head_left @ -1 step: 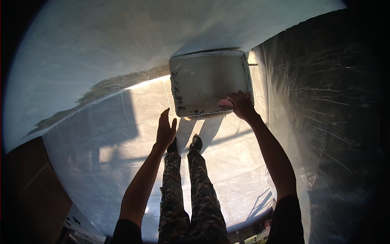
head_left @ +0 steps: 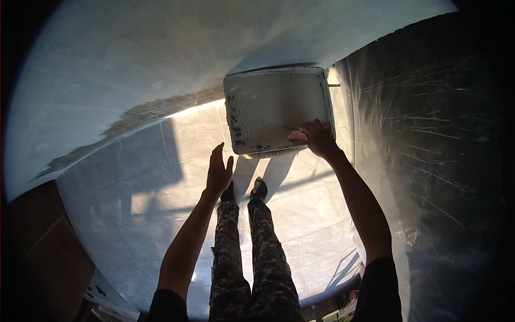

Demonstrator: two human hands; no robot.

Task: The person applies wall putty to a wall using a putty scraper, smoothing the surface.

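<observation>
A pale rectangular tray-like object (head_left: 268, 99) with rounded corners and a dark-stained rim stands ahead of me, its top edge near the wall. Slot-like marks run across its left side, and dark patches line its lower left corner; its exact kind is unclear. At its lower right, my right hand (head_left: 321, 139) is closed on a small pink piece (head_left: 298, 135), a cloth or sponge, that touches the surface. My left hand (head_left: 219, 174) hangs in the air left of and below the tray's lower left corner, fingers stretched, thumb apart, holding nothing.
Pale floor tiles (head_left: 204, 137) lie under my feet, crossed by sunlight and shadows. A grey wall (head_left: 161, 48) with a rough stained base rises ahead. On the right stands a dark, scratched, shiny surface (head_left: 424, 139). A brown panel (head_left: 37, 241) is at the lower left.
</observation>
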